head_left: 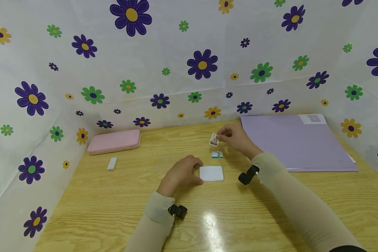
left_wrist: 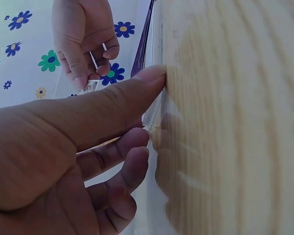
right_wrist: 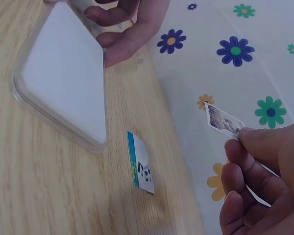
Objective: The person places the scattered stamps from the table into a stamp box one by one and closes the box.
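My right hand (head_left: 236, 138) pinches a small white-bordered picture card (head_left: 214, 139) by one corner, between thumb and fingertips, above the table. Its brownish print shows in the right wrist view. Below that hand, a small panda-printed card (right_wrist: 141, 164) with a blue-green edge lies on the wood. Nearer to me lies a flat white rectangular block with rounded corners and a clear rim (head_left: 211, 173). My left hand (head_left: 184, 171) holds this block at its left end, thumb at the near corner and fingers at the far corner.
A pink case (head_left: 114, 141) lies at the back left, with a small white eraser-like block (head_left: 112, 163) in front of it. A large purple folder (head_left: 297, 143) covers the right rear of the wooden table (head_left: 107, 210). Flower-printed cloth (head_left: 163, 52) surrounds the back and sides.
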A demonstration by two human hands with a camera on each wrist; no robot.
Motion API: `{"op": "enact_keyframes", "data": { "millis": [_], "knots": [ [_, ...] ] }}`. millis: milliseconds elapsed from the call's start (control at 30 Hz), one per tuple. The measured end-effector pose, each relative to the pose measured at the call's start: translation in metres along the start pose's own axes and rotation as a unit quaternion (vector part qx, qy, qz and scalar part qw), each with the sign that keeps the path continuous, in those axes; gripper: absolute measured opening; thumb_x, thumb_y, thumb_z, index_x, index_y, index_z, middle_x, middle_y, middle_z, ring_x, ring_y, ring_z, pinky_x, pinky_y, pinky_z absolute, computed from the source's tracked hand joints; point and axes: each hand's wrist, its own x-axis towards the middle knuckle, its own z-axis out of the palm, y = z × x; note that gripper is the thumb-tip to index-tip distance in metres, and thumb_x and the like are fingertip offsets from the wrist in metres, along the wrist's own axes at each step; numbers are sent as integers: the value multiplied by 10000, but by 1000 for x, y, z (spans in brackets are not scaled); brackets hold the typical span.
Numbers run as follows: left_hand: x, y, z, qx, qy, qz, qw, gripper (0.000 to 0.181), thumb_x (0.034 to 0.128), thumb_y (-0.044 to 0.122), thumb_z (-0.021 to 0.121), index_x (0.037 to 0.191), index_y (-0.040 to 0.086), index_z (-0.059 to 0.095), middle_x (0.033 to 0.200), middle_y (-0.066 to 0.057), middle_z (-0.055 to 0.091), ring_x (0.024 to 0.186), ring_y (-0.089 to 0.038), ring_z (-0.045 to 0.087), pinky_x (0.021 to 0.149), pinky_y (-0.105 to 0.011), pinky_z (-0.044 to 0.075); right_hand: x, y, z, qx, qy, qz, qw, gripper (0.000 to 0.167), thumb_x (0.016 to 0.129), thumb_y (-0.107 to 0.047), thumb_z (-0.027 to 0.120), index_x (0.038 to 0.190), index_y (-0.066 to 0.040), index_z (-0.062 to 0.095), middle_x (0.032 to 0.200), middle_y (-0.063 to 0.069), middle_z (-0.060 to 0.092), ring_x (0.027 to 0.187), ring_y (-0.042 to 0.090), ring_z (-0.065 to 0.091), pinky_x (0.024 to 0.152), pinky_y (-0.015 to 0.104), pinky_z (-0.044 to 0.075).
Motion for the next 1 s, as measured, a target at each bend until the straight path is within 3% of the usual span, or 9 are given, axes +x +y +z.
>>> {"op": "enact_keyframes", "data": {
  "millis": [333,1000],
  "knots": [
    [-1,0,0,-135,-67,-143,9998,531,772,233,872,1231,95,644,1112,-32,582,1029,-214,570,935,-399,467,-14,-1,6,82,0,-266,9996,88,948,-151,686,968,-67,699,868,67,659,780,219,568,675,308,490],
    [-1,1,1,-160,-37,-98,9998,525,769,234,874,1218,82,648,1108,-34,580,1016,-210,570,919,-387,474,-38,-13,19,364,-227,-204,9989,86,934,-175,707,965,-99,736,874,25,689,823,213,608,701,335,505]
  ]
}}
